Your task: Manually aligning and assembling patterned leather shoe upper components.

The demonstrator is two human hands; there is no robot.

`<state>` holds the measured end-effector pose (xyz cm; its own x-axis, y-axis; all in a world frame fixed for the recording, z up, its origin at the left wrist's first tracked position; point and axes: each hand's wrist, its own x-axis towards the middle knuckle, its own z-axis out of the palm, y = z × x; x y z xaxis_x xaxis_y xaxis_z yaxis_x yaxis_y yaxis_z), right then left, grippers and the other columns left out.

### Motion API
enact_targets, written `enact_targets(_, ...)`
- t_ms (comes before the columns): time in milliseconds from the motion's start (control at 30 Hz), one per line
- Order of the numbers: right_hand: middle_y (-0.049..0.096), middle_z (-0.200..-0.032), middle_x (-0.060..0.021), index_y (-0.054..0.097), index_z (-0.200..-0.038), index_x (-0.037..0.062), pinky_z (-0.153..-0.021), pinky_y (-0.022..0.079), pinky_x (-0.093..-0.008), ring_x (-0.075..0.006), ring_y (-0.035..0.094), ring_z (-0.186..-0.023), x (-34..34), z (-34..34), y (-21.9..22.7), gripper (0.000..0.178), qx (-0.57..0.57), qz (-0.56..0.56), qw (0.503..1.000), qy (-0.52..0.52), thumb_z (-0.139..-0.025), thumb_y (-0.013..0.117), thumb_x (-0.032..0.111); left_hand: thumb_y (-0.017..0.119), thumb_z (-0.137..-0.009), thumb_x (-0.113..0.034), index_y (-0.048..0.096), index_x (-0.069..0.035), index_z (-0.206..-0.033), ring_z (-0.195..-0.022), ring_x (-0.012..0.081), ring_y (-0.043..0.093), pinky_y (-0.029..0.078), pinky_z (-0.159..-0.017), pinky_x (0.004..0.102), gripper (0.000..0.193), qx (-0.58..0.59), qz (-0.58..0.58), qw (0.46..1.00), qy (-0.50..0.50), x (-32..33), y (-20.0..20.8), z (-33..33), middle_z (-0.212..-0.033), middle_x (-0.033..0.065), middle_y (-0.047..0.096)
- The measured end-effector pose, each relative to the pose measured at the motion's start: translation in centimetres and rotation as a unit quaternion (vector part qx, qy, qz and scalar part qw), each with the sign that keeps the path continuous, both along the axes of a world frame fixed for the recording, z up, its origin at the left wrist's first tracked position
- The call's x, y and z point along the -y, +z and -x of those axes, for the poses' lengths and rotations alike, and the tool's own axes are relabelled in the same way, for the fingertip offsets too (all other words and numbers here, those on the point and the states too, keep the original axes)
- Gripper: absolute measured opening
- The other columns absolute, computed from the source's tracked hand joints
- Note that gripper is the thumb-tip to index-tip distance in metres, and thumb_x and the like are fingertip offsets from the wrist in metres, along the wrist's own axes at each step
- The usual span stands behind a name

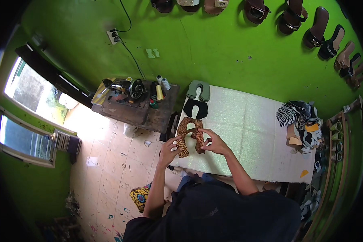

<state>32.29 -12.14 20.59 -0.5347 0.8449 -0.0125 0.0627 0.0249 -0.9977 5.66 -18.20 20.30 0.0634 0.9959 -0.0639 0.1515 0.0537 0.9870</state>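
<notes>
A brown leopard-print U-shaped shoe-upper piece (189,132) lies near the left edge of a pale work table (250,133). My left hand (171,146) pinches its lower left leg, and my right hand (211,141) presses fingers on its right leg. Beyond it on the table lie a black cut piece (196,108) and a grey-green cut piece (199,90) of similar shape.
A pile of patterned fabric and card scraps (300,123) sits at the table's right end. A black sewing machine (127,88) with thread spools (160,86) stands on a dark wooden table at left. Sandals (294,16) hang on the green wall. Shelves stand at right.
</notes>
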Motion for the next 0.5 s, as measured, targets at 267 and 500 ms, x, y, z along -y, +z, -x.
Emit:
enact_targets(267,0.045,-0.141,-0.0124,0.046,-0.144,0.0105,-0.078,0.055,-0.0293,-0.0177,0.063,-0.092,-0.8,3.1,-0.6,0.084,0.036,0.05,0.996,-0.068,-0.068,0.076,-0.008,0.069,-0.075,0.013,0.06,-0.002,-0.13,-0.085,0.0045,0.057,0.05,-0.078,0.0202,0.058,0.027,0.058,0.995,-0.074,-4.9,0.1,3.1,-0.133,0.0067,0.058)
enact_targets(500,0.049,-0.139,-0.0133,0.048,-0.141,0.0097,-0.088,0.057,-0.0328,-0.0253,0.058,-0.118,-0.9,6.8,-2.9,0.079,0.124,-0.013,0.976,-0.178,-0.07,0.077,-0.006,0.068,-0.079,0.01,0.056,-0.004,-0.135,-0.073,0.0044,0.057,0.049,-0.068,0.0207,0.059,0.055,0.078,0.982,-0.161,-9.4,-2.2,7.2,-0.098,0.0054,0.067)
